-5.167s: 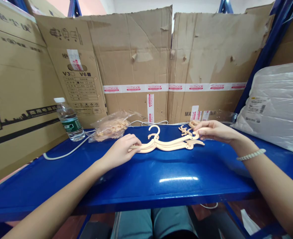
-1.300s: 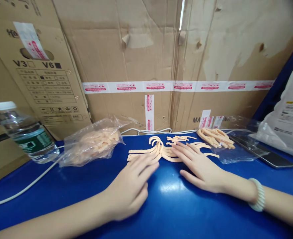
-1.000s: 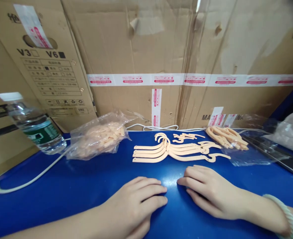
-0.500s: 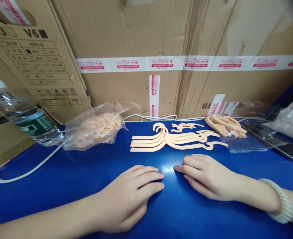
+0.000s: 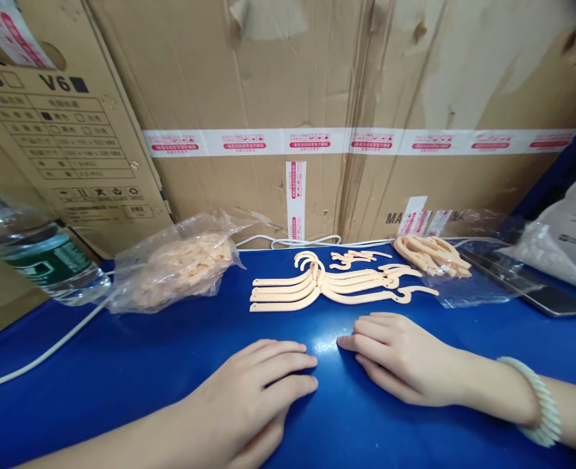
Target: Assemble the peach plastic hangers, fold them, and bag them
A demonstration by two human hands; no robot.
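My left hand rests on the blue tabletop, palm down, fingers stretched forward, with nothing in it. To its right lies my right hand, index finger extended and the others loosely bent; it holds nothing visible. The fingertips of both hands point toward each other across a small gap. Just beyond them is a row of overlapping beige plastic folding hangers, arms spread, their hooks bunched in the middle. Small curved beige pieces lie behind the hangers.
A clear bag of beige parts sits at the left, near a water bottle. At the right are another bag with beige curved parts, a dark phone-like slab and a white bag. Cardboard boxes stand behind, with a white cable.
The camera view has tilted slightly, so the boxes and tabletop things sit lower and a little further left. My hands stay in place on the table, and the hangers have not moved.
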